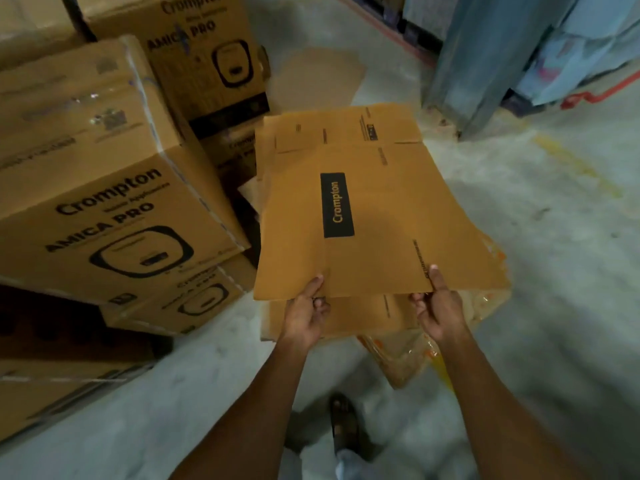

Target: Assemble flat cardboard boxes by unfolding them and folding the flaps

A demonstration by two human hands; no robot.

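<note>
A flat brown cardboard box [374, 209] with a black "Crompton" label is held out level in front of me, above the floor. My left hand [306, 313] pinches its near edge left of centre, thumb on top. My right hand [438, 306] grips the same near edge further right, thumb pressed on the top face. Under the held box lies a stack of more flat boxes [349, 317], partly hidden by it.
Assembled Crompton boxes [104, 188] are stacked to the left and behind. A torn cardboard sheet [318, 77] lies on the grey concrete floor beyond. Crumpled plastic wrap [412, 358] lies beside the stack. A blue covered rack [526, 53] stands at the right. My sandalled foot [343, 424] is below.
</note>
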